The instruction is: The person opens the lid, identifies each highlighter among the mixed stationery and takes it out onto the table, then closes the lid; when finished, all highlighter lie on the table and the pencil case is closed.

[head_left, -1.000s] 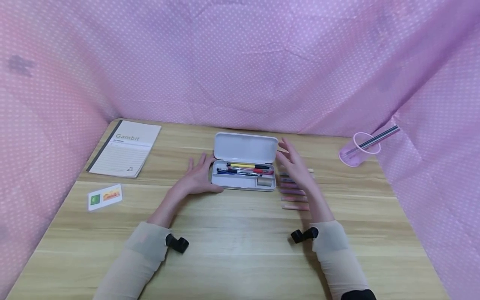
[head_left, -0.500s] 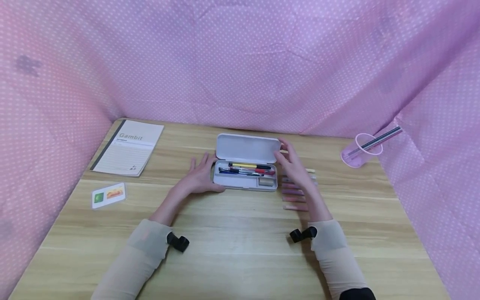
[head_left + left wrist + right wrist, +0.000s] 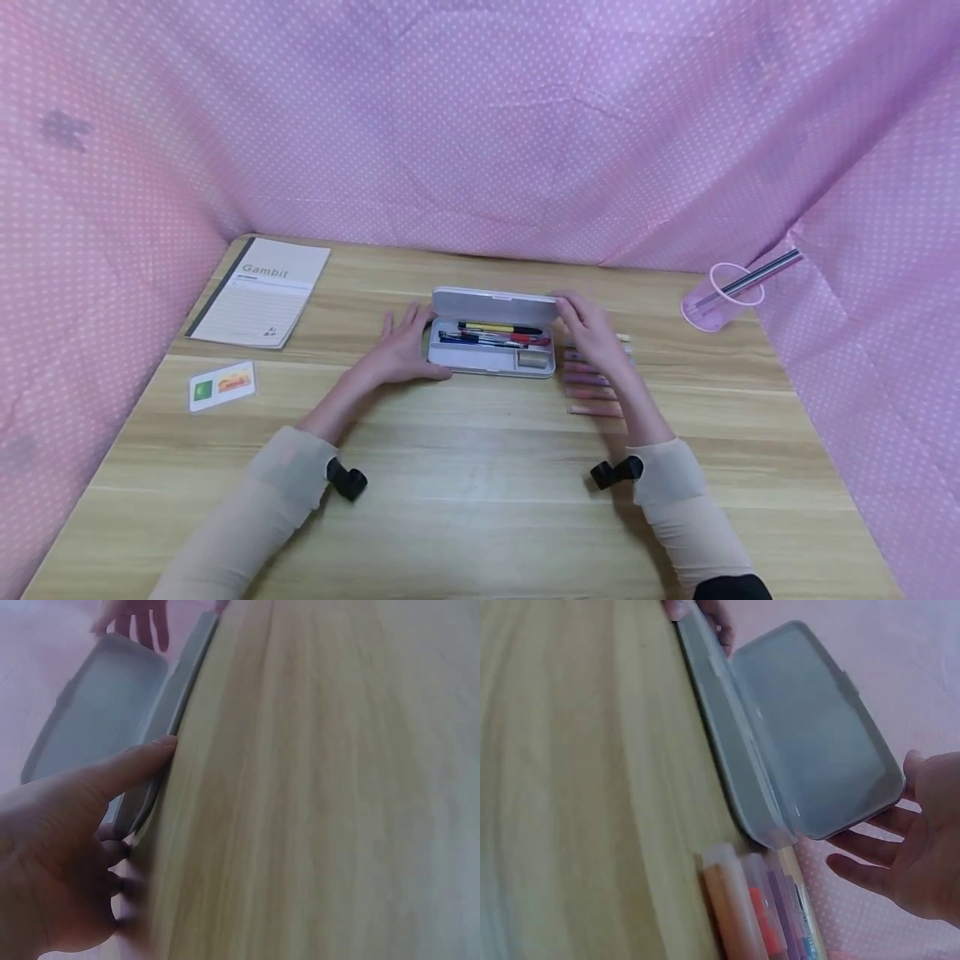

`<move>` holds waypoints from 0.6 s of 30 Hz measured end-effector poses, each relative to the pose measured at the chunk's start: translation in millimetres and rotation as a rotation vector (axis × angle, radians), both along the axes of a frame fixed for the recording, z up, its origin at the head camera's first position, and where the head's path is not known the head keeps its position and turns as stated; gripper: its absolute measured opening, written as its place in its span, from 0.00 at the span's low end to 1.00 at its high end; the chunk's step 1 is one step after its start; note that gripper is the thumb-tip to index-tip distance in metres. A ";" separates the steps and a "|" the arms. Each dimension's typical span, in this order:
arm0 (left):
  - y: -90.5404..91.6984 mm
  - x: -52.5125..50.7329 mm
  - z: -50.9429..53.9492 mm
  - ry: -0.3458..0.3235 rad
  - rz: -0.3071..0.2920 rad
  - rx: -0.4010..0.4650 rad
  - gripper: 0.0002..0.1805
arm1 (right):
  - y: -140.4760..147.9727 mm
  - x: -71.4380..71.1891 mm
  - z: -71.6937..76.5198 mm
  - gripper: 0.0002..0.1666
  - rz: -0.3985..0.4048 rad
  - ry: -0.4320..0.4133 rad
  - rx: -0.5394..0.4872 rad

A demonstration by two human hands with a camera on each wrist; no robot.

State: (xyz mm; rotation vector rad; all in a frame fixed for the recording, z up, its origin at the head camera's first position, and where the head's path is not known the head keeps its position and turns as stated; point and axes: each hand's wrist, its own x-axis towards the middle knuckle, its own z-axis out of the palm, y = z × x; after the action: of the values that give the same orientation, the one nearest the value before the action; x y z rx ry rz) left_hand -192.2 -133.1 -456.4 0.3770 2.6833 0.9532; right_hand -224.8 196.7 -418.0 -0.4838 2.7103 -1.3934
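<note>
A pale grey pencil case [image 3: 480,371] lies at the middle of the table, its lid [image 3: 491,306] tilted up at the back. Inside are a yellow pen [image 3: 487,327], several blue, black and red pens and a small tan block [image 3: 532,359] in the right compartment. My left hand [image 3: 399,354] holds the case's left end, thumb along the front wall, other fingers spread round the side. At the lid's right end, my right hand [image 3: 596,337] grips its edge between thumb and fingers; in the right wrist view the fingers [image 3: 874,859] reach behind the lid.
Several capped markers [image 3: 592,393] lie in a row right of the case, under the right wrist. A pink cup [image 3: 701,310] with dark sticks stands at the back right. At left are a notebook [image 3: 262,300] and a small card [image 3: 222,386]. Pink dotted cloth surrounds the table.
My right hand has come onto the lid's right edge. The lid has swung from leaning well back to steeper and forward. My left hand stays at the case's left end.
</note>
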 end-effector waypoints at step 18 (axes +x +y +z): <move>-0.2 -0.2 -0.4 0.089 -0.011 -0.020 0.68 | -15.4 16.9 0.4 0.31 0.445 0.254 0.598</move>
State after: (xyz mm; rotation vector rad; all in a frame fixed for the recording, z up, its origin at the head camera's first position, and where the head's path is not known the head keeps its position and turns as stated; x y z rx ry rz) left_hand -192.4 -133.3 -456.8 0.4397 2.7648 0.9267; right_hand -208.0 181.3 -417.6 -1.1579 2.7590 -0.4106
